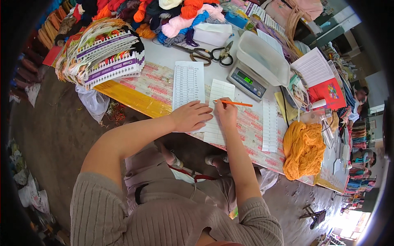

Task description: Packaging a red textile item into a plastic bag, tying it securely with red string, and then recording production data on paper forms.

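Note:
My right hand grips an orange pen, its tip on a white strip of ruled labels. Flat on the table, my left hand has its fingers stretched out. It rests over the lower part of a printed table sheet, and its fingertips reach the edge of the label strip. Another narrow label strip lies to the right of my right hand. Beyond the papers stands a digital scale with a lit green display and a translucent tray on top.
Thread cards are stacked at the left table edge. Two pairs of scissors lie behind the papers, near a white box. Colourful yarn skeins pile up at the back. An orange-yellow skein sits at the right, below a red booklet.

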Demonstrator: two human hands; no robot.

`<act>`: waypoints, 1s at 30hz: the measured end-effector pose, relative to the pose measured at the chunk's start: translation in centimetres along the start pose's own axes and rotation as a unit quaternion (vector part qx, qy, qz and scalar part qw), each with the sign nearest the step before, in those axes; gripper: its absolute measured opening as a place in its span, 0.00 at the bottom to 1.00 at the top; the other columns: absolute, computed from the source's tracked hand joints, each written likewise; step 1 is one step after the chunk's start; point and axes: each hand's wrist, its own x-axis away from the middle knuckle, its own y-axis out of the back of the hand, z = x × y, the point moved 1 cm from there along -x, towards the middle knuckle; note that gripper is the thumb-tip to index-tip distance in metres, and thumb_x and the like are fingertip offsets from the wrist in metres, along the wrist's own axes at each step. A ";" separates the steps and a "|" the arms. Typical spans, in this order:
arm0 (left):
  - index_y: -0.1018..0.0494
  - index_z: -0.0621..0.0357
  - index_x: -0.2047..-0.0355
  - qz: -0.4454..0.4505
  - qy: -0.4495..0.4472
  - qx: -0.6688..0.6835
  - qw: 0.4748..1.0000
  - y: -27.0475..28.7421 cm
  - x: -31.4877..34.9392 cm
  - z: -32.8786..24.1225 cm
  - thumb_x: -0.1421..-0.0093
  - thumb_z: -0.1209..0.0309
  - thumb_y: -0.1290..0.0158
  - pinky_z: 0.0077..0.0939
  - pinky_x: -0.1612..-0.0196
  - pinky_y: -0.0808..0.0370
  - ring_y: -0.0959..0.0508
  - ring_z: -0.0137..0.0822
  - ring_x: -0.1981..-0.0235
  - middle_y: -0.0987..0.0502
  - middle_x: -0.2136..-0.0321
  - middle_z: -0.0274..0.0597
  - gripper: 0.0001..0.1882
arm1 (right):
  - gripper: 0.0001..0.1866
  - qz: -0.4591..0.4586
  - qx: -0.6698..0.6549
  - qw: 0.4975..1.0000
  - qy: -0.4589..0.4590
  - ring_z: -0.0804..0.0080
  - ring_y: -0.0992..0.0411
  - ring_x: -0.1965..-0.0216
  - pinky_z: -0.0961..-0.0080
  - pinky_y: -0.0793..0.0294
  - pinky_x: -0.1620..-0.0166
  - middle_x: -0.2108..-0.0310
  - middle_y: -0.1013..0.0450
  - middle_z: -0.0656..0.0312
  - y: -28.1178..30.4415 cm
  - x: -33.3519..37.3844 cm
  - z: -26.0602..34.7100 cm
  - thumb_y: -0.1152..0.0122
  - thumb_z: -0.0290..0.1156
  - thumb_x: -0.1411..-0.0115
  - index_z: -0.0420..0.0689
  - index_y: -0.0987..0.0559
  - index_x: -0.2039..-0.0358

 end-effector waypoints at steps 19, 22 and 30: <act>0.33 0.50 0.48 0.022 -0.064 -0.037 0.997 -1.1 -0.1 1.8 0.40 0.65 0.51 0.42 0.37 0.41 0.39 0.42 0.38 0.35 0.44 0.42 0.19 | 0.11 -0.001 -0.052 0.998 -0.024 0.72 0.32 0.81 0.74 0.32 0.73 0.82 0.28 0.55 -0.1 -0.4 -0.8 0.43 0.32 0.41 0.35 0.23 0.73; 0.34 0.52 0.47 0.045 -0.020 -0.053 0.997 -1.8 0.0 1.0 0.39 0.65 0.53 0.42 0.36 0.42 0.41 0.44 0.37 0.37 0.42 0.44 0.19 | 0.11 -0.004 -0.053 0.998 -0.022 0.71 0.32 0.80 0.73 0.31 0.72 0.81 0.27 0.55 -0.1 -0.4 -1.6 0.43 0.31 0.41 0.35 0.23 0.71; 0.35 0.56 0.46 0.014 0.038 0.003 0.999 -1.2 0.5 -1.1 0.38 0.58 0.54 0.44 0.34 0.47 0.43 0.44 0.36 0.39 0.40 0.46 0.23 | 0.10 0.013 -0.050 0.998 -0.041 0.68 0.29 0.78 0.72 0.30 0.71 0.79 0.26 0.54 0.1 0.0 -1.0 0.43 0.31 0.41 0.36 0.24 0.69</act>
